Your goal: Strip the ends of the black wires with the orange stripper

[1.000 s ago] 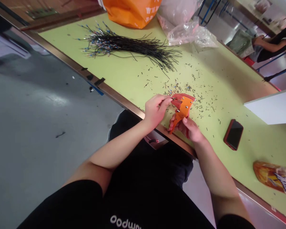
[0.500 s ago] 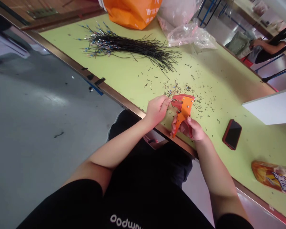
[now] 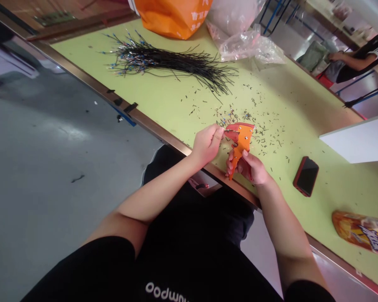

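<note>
My right hand point(image 3: 253, 165) is wrapped round the handles of an orange and red wire stripper point(image 3: 245, 137), its jaws pointing left. Pinched in the closed fingers of my left hand point(image 3: 208, 144) is a thin dark wire point(image 3: 229, 131), its end at the stripper's jaws; the rest of it is hidden by the hand. Behind the tool, short black offcuts point(image 3: 264, 130) and a few blue bits point(image 3: 231, 113) are strewn over the green table point(image 3: 164, 109). Farther back lies a bundle of black wires point(image 3: 182, 62), with blue-tipped ends at its left.
An orange bag point(image 3: 173, 19) and clear plastic bags point(image 3: 248, 46) stand at the back. To the right are a phone point(image 3: 306, 177), a snack packet point(image 3: 362, 233) and a white panel point(image 3: 359, 140). Another person's arm point(image 3: 354, 63) shows at far right.
The wire stripper and my right hand have shifted slightly left and up. My left hand still pinches the wire at the jaws.
</note>
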Demonstrator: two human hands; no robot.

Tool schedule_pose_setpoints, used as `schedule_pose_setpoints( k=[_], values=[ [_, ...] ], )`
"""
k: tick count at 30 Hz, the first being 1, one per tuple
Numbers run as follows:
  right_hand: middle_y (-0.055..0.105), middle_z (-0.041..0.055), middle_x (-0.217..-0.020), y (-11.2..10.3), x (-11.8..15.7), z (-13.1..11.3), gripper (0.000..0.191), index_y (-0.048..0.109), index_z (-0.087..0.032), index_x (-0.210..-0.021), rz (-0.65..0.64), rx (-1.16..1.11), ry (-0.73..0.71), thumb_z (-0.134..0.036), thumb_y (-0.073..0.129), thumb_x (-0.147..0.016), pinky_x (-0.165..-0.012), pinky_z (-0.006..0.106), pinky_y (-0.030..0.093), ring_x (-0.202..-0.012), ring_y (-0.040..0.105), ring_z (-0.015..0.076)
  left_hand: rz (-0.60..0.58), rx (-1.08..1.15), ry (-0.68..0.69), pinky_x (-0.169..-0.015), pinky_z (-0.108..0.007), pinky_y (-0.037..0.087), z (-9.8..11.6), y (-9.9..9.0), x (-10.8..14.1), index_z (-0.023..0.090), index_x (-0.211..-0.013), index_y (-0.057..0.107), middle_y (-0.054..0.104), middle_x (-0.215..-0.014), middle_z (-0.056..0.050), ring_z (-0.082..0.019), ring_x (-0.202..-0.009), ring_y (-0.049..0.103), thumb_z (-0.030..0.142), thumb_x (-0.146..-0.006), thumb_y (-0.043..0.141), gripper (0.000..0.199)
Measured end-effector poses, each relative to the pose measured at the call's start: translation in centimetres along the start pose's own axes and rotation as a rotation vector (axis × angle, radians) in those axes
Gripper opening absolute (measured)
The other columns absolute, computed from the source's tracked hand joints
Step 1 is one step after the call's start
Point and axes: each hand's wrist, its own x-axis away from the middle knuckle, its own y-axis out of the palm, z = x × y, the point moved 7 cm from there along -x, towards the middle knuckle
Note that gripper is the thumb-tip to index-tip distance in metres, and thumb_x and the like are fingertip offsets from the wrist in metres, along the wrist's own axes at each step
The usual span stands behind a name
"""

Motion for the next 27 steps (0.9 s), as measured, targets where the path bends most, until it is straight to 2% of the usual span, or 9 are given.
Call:
schedule_pose_setpoints(
  k=[5,9,15,20,27],
  values=[
    [0.066,0.0026,-0.079,-0.22,-0.06,-0.19,0.054,0.064,-0.021,-0.096,0.013,-0.012,-0.003,-0.074,0.073,-0.090,-0.071,0.039,0.066,-0.075,0.069,0.0224,-0.029,-0.049,0.026,-0.067,-0.031,0.047,0.32,0.31,0.21,0.023,-0.089,0.058,0.066,-0.077,-0.002,-0.016,-0.069,0.061,0.057,-0.115,0.029,0.052],
    [0.067,0.0028,-0.080,-0.30,0.06,-0.39,0.055,0.066,-0.020,-0.099,0.009,-0.023,-0.009,-0.073,0.074,-0.090,-0.074,0.040,0.067,-0.073,0.069,0.0212,-0.009,-0.054,-0.006,-0.068,-0.031,0.047,-0.32,0.42,0.19,0.023,-0.095,0.061,0.066,-0.078,-0.001,-0.016,-0.070,0.061,0.057,-0.114,0.035,0.046],
    [0.067,0.0036,-0.080,-0.52,0.19,-0.39,0.056,0.068,-0.019,-0.099,0.014,-0.017,0.008,-0.074,0.075,-0.089,-0.071,0.039,0.066,-0.071,0.067,0.0206,-0.015,-0.109,0.051,-0.074,-0.032,0.050,-0.43,0.52,-0.07,0.023,-0.093,0.064,0.071,-0.088,-0.004,-0.019,-0.080,0.065,0.056,-0.115,0.033,0.050],
    [0.068,0.0033,-0.078,-0.50,0.41,-0.64,0.056,0.069,-0.018,-0.097,0.029,-0.013,0.009,-0.072,0.077,-0.088,-0.071,0.037,0.065,-0.069,0.067,0.0196,0.004,-0.201,0.070,-0.076,-0.034,0.049,-0.23,0.29,0.16,0.023,-0.096,0.069,0.070,-0.089,-0.006,-0.020,-0.083,0.064,0.053,-0.116,0.032,0.051],
    [0.066,0.0014,-0.074,-0.64,0.48,-0.64,0.056,0.068,-0.018,-0.094,0.062,0.020,0.012,-0.073,0.075,-0.090,-0.065,0.033,0.062,-0.064,0.066,0.0180,0.015,-0.217,0.100,-0.078,-0.035,0.049,-0.28,0.25,0.36,0.023,-0.098,0.069,0.070,-0.092,-0.007,-0.021,-0.085,0.063,0.050,-0.116,0.034,0.049]
  ],
)
